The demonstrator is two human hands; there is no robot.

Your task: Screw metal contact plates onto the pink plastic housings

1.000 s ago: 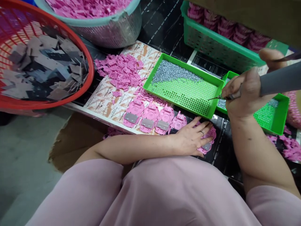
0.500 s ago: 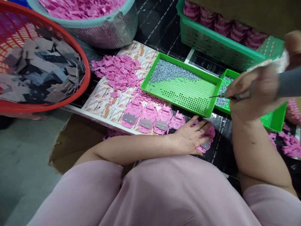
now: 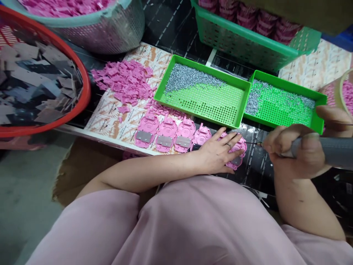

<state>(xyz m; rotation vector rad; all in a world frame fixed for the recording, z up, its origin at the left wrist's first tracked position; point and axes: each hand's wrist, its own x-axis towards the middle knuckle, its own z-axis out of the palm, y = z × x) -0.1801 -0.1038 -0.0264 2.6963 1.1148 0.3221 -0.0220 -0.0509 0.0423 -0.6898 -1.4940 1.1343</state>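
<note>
My left hand [image 3: 216, 152] lies with spread fingers on a pink plastic housing [image 3: 236, 156], holding it down on the black mat. My right hand [image 3: 302, 149] grips a grey electric screwdriver [image 3: 328, 149]. Its thin bit [image 3: 252, 143] points left, close to that housing; any contact is too small to tell. Several similar pink housings [image 3: 165, 134] with metal plates stand in a row left of my left hand. Two green perforated trays [image 3: 202, 97] [image 3: 284, 99] hold loose silver screws, just above my hands.
A pile of small pink parts [image 3: 122, 82] lies on a printed sheet. A red basket [image 3: 55, 129] of grey scraps, a perforated metal bowl [image 3: 104, 33] and a green basket [image 3: 242, 40] stand behind. Another person's fingers [image 3: 332, 116] appear at right.
My right hand has carried the screwdriver down and left from the right tray to the housing under my left hand. The view has shifted, showing the right tray whole.
</note>
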